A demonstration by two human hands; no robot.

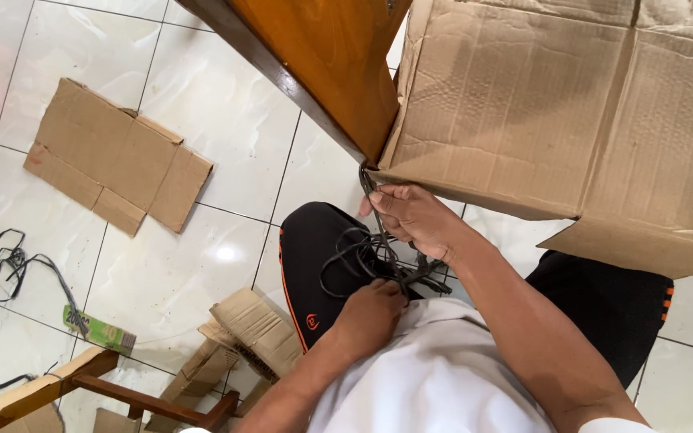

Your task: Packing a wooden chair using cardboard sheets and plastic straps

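Fingers of both hands clenched on black cord [362, 261]; white tiled floor [162, 281] strewn with cardboard scraps [118, 156].

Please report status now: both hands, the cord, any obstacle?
Left hand grips black cord at lap. Right hand pinches it by cardboard box. Cord tangled in loops.

Both forearms come forward over the lap, bare to the white sleeves. The left hand [370, 314] sits low and close to the body, fingers [393, 293] curled shut in a pinch. The right hand [412, 216] reaches further out, wrist bent, fingers loosely curled.
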